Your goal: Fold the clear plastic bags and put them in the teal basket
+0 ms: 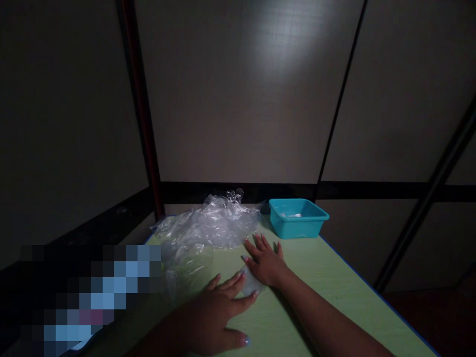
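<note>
Translucent plastic, a small pale piece (252,284), lies flat on the green tabletop (330,297), between the two hands. Left hand (220,311): palm down, fingers spread; thumb well apart from the others, pointing right over bare tabletop. Its foremost fingertips reach the left and lower edges of the small piece; how firmly they press, cannot tell. Right hand (267,265): also palm down, fingers fanned toward the far side of the table, thumb angled left along the upper edge of the same piece. Part of the piece appears covered by this hand. No pinch visible in either hand.

Clear film (219,223), crumpled and glossy, is heaped beyond the hands at the far left of the tabletop; a thinner sheet trails from it toward the left hand. Turquoise basin (300,229), rectangular, rimmed, stands upright at the far right corner, near the right fingertips but apart from them. Some clear, shiny material shows inside; kind not distinguishable. Tabletop edging: blue. Behind: grey-brown panels (238,114) with dark strips. Lighting dim.
</note>
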Demonstrator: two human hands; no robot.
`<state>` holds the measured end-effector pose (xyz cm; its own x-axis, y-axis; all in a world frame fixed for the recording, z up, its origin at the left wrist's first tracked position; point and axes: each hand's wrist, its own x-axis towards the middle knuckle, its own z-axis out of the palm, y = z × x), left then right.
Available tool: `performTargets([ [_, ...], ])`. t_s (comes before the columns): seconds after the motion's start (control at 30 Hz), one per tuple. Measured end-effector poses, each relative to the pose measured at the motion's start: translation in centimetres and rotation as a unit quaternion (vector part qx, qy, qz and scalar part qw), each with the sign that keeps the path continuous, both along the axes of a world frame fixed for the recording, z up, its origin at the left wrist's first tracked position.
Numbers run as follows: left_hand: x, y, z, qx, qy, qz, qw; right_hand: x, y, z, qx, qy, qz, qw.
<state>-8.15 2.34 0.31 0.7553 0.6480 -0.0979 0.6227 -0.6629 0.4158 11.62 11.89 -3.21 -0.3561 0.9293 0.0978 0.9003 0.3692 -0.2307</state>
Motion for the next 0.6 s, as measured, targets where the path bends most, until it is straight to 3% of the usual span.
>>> performTargets([
  [0.27, 0.3, -0.1, 0.0, -0.008, -0.019, 0.002, 1.0, 0.3, 0.2, -0.2, 0.008, 0.005, -0.007, 1.0],
  [0.47, 1.2, 0.5, -0.7, 0.052, -0.078, 0.064, 0.994, 0.3, 0.1, -0.3, 0.014, -0.01, -0.016, 1.0],
  [0.6, 1.5, 1.0, -1.0, 0.04, -0.067, 0.022, 0.997, 0.4, 0.2, -0.4, 0.01, -0.002, -0.018, 1.0],
])
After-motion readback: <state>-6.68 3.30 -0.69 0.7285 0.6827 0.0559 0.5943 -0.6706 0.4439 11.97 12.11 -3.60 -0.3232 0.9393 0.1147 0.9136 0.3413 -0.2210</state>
